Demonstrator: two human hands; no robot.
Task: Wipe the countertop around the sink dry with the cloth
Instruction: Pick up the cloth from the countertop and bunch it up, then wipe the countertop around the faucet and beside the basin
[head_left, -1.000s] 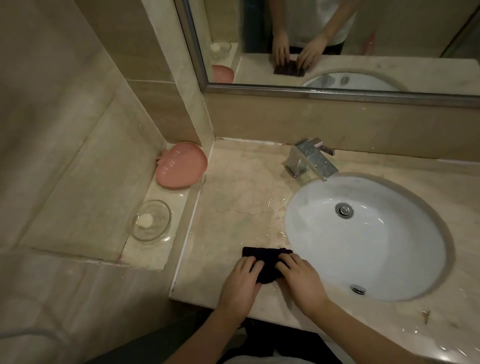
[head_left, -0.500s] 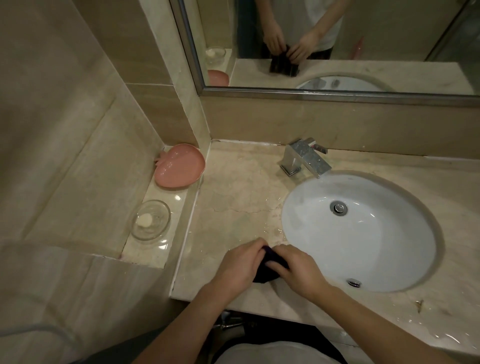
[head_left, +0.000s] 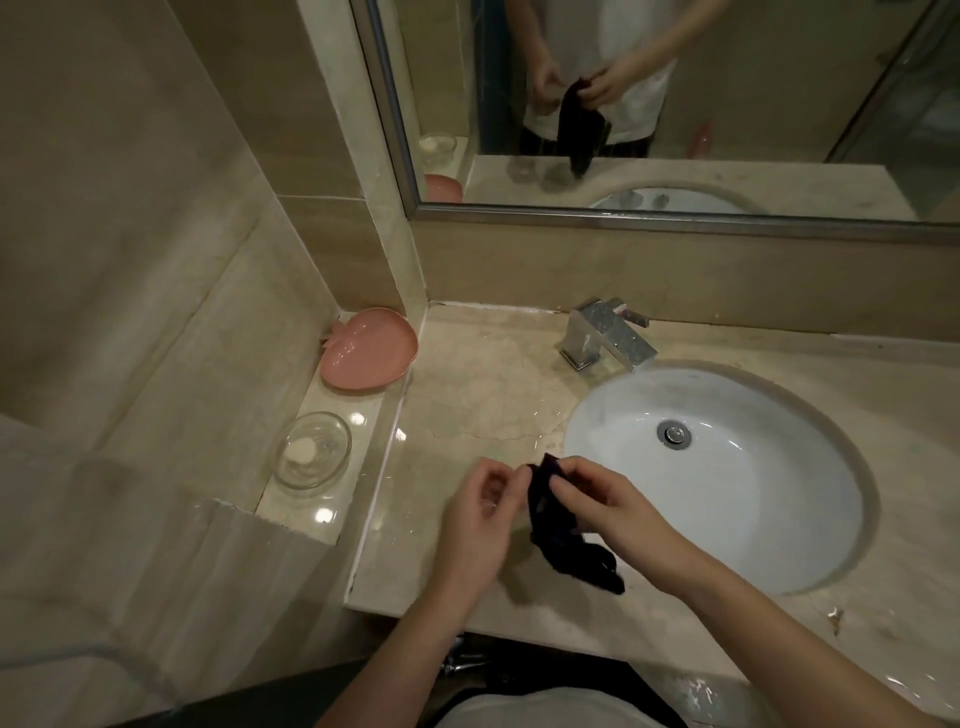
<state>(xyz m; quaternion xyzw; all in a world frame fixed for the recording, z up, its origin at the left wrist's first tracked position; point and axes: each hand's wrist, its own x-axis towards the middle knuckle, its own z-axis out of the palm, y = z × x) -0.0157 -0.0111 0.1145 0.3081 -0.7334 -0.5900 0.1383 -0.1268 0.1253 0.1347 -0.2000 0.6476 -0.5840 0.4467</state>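
Our right hand (head_left: 608, 499) pinches the dark cloth (head_left: 563, 540) above the wet counter (head_left: 483, 395); our left hand (head_left: 480, 519) hovers beside it, loosely curled, holding nothing.

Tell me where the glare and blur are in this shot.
Head view: dim, warm light; bright glare spots on the glossy ledge by the glass dish; left hand slightly motion-blurred; dark cloth shows almost no detail; wide-angle bending at edges.

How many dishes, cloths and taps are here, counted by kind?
Dishes: 2, a pink dish and a glass dish
Cloths: 1, the dark cloth
Taps: 1, the tap
Total: 4
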